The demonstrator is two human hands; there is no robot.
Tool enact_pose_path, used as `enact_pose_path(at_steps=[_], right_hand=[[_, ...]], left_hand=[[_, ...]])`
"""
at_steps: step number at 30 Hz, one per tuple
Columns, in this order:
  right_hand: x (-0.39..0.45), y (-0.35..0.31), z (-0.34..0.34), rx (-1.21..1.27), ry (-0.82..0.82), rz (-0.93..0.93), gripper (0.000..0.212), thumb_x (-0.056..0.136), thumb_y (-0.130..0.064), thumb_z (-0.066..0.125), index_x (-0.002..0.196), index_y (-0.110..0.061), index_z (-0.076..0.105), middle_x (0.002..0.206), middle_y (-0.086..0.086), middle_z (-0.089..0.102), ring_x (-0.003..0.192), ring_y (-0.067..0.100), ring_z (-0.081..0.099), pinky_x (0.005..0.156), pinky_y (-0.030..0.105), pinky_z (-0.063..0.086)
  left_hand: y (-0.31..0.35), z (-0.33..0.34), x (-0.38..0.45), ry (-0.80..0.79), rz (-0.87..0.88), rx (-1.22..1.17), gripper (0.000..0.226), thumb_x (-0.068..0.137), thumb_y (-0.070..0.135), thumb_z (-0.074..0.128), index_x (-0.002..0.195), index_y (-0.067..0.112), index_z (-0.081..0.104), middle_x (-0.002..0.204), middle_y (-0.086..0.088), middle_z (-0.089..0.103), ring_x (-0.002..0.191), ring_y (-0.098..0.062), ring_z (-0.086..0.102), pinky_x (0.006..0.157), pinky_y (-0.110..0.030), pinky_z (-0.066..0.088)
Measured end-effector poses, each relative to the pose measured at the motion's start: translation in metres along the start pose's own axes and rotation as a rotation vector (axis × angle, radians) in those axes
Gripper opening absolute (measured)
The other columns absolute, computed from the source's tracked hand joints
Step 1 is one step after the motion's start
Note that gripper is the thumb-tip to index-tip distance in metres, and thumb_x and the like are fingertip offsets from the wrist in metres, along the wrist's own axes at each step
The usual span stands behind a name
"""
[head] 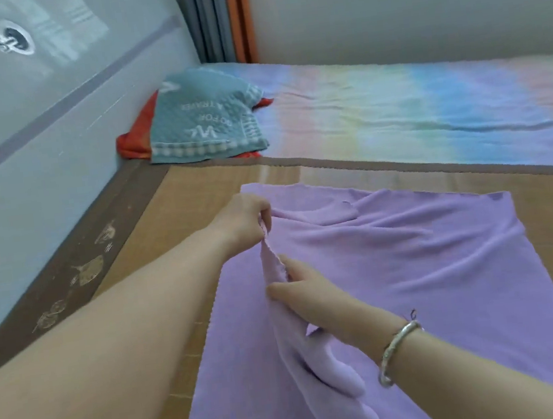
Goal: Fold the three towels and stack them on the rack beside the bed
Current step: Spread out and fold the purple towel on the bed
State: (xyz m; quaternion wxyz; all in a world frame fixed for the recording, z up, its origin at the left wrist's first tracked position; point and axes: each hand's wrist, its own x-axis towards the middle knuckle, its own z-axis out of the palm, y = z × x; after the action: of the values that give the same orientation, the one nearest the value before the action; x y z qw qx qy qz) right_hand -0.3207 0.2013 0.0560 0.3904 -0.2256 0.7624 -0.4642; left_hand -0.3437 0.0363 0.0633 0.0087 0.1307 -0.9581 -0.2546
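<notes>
Towels first, and from the left: two of them sit bunched near the wall at the head of the bed, a red towel (133, 141) mostly buried under a teal towel (202, 117) with white lettering, both unfolded and lying partly on the pastel striped sheet (428, 106). Moving in, the left hand (245, 219) comes across from the left, fingers curled down and pinching a raised ridge of the purple towel (429, 261), which is spread across the woven mat (177, 200) in the middle of the bed. Just below it, the right hand (306, 290), silver bangle (396, 347) on the wrist, has thumb and fingers nipping the same ridge a little nearer the camera, so both hands are gripping cloth along one line. That ridge looks like a turned-over long edge being drawn up, so I'd call this the opening fold on the first towel, with two more to go. Look at how it drapes: thin, soft, light, no stiffness at all, wrinkling across the right side and sagging into a loose roll below the right hand. It should slide easily on the mat, so the sensible hold is the hem near the corners, hands spread wide to keep the edge straight. No rack in view from here.
</notes>
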Motion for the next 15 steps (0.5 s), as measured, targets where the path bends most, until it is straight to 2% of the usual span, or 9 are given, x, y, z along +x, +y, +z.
enact_pose_path(at_steps=[2,5,6,8,10,11,13,15], right_hand=[[0.013,0.004,0.029,-0.02,-0.042,0.028,0.019,0.087,-0.002,0.043,0.076,-0.018,0.037,0.069,-0.005,0.04,0.06,0.009,0.038,0.047,0.015,0.034],[0.032,0.017,0.065,-0.052,-0.114,0.056,0.014,0.087,-0.005,0.042,0.086,-0.018,0.045,0.075,-0.003,0.047,0.064,0.009,0.042,0.056,0.021,0.037],[0.035,0.022,0.073,-0.066,-0.16,0.089,0.013,0.089,-0.009,0.044,0.098,-0.017,0.048,0.081,0.0,0.053,0.067,0.011,0.048,0.059,0.024,0.042],[0.039,0.034,0.088,-0.037,-0.336,0.236,0.029,0.093,-0.02,0.048,0.122,-0.021,0.046,0.091,0.008,0.064,0.072,0.017,0.061,0.067,0.027,0.051],[0.037,0.046,0.094,0.059,-0.494,0.373,0.031,0.097,-0.025,0.047,0.127,-0.016,0.048,0.101,0.015,0.068,0.082,0.026,0.067,0.081,0.037,0.056],[0.034,0.053,0.093,0.065,-0.515,0.382,0.032,0.098,-0.024,0.045,0.127,-0.011,0.05,0.105,0.018,0.069,0.088,0.031,0.068,0.085,0.041,0.055],[0.029,0.065,0.083,0.015,-0.46,0.337,0.03,0.098,-0.015,0.038,0.123,-0.009,0.053,0.106,0.02,0.068,0.087,0.035,0.068,0.079,0.04,0.055],[0.02,0.081,0.067,-0.026,-0.308,0.273,0.031,0.094,-0.006,0.033,0.113,-0.009,0.058,0.096,0.017,0.069,0.075,0.031,0.066,0.066,0.034,0.054]], left_hand=[[-0.031,0.002,-0.013,0.0,-0.039,-0.007,0.033,0.075,-0.011,0.042,0.078,0.006,0.07,0.085,-0.006,0.062,0.08,-0.022,0.057,0.064,-0.022,0.036],[-0.074,0.014,-0.028,-0.055,-0.086,-0.009,0.035,0.076,-0.013,0.041,0.083,0.004,0.071,0.093,-0.003,0.058,0.087,-0.02,0.056,0.063,-0.019,0.037],[-0.086,0.02,-0.033,-0.095,-0.099,-0.001,0.036,0.077,-0.013,0.042,0.088,0.005,0.072,0.098,-0.004,0.057,0.094,-0.02,0.056,0.066,-0.017,0.039],[-0.108,0.034,-0.047,-0.164,-0.16,0.048,0.036,0.079,-0.01,0.047,0.097,0.009,0.073,0.122,-0.008,0.055,0.117,-0.026,0.051,0.087,-0.028,0.044],[-0.123,0.046,-0.066,-0.177,-0.251,0.133,0.036,0.081,-0.004,0.05,0.1,0.014,0.073,0.139,-0.003,0.048,0.13,-0.026,0.042,0.1,-0.033,0.039],[-0.128,0.052,-0.076,-0.167,-0.294,0.159,0.036,0.081,-0.003,0.049,0.1,0.017,0.073,0.141,0.0,0.047,0.132,-0.025,0.04,0.102,-0.033,0.036],[-0.134,0.063,-0.093,-0.126,-0.353,0.169,0.037,0.079,-0.003,0.048,0.096,0.019,0.072,0.137,0.001,0.051,0.129,-0.025,0.04,0.102,-0.035,0.034],[-0.13,0.077,-0.104,-0.066,-0.364,0.146,0.036,0.077,-0.003,0.046,0.091,0.02,0.07,0.125,0.0,0.058,0.122,-0.026,0.044,0.097,-0.035,0.037]])
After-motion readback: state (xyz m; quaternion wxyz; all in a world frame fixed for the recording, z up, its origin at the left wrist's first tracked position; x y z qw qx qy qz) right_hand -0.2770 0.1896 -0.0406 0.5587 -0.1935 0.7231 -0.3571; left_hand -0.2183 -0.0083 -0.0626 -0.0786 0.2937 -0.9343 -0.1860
